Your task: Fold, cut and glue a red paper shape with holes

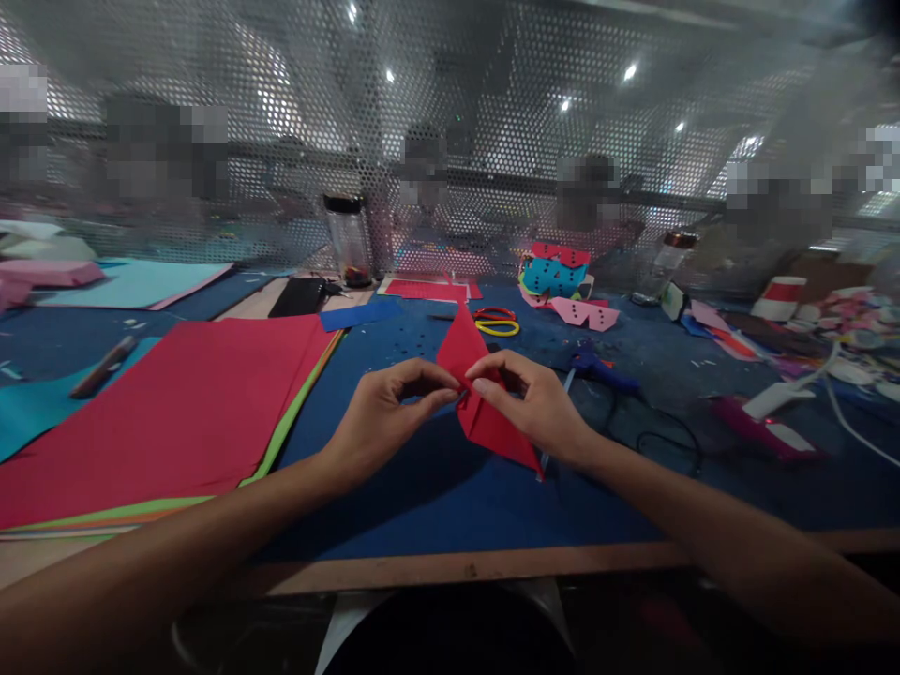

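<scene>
Between my hands stands a red folded piece of thin sheet [502, 439], its pointed top upright and its lower edge slanting down to the right. My left hand [390, 412] pinches with thumb and index finger at the left side of its fold. From the other side, the thumb and index finger of my right hand [538, 403] close on the same spot and cover part of the red piece. The two sets of fingertips nearly meet. Any small thing between them is hidden. Just behind lie scissors with red and yellow handles [498, 326].
A stack of coloured sheets [189, 403], red on top, lies at left. A blue glue gun [601, 366] with its cable is at right, near a white power strip [777, 401]. A glass jar [348, 242] stands behind. Dotted cut pieces [555, 272] sit before the perforated screen.
</scene>
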A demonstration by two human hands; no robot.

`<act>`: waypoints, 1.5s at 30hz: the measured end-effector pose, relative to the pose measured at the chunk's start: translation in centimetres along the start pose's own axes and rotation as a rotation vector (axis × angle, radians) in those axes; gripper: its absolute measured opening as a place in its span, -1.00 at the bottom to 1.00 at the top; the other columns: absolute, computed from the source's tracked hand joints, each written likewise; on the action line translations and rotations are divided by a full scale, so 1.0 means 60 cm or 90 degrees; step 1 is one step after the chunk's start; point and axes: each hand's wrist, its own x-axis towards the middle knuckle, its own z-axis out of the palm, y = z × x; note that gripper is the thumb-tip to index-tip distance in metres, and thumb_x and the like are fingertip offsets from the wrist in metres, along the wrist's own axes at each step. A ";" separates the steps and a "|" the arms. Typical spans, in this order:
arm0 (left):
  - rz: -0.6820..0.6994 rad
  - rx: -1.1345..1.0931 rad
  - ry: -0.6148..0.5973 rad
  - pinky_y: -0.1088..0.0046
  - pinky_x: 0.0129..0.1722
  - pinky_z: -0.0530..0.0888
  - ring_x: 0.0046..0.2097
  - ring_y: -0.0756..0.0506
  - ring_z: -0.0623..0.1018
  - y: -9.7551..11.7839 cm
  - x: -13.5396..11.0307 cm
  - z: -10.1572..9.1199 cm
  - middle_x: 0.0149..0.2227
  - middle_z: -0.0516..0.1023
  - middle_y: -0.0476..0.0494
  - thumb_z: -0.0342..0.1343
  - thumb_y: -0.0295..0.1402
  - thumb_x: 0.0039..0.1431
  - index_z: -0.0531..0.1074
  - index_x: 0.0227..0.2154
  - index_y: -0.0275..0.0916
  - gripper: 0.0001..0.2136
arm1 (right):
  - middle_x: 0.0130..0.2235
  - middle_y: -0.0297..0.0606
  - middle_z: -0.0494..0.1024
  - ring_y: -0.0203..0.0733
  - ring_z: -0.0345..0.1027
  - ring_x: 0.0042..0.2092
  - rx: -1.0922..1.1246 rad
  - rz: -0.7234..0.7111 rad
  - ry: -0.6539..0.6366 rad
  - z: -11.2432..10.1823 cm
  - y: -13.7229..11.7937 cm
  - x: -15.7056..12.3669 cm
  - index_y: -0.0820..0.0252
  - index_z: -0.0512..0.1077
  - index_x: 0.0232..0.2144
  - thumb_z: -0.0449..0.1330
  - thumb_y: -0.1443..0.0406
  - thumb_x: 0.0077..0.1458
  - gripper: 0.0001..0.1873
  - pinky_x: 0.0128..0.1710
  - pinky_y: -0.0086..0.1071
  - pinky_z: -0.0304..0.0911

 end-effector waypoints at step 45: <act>-0.123 -0.159 -0.018 0.45 -0.23 0.46 -0.28 -0.02 0.54 -0.012 0.007 0.007 -0.34 0.58 -0.07 0.31 -0.32 0.11 0.52 -0.34 -0.27 -0.86 | -0.17 -0.32 0.58 -0.22 0.43 -0.15 -0.034 -0.013 -0.010 0.009 0.003 0.001 0.09 0.49 -0.21 0.21 0.30 0.21 -0.90 -0.12 -0.33 0.28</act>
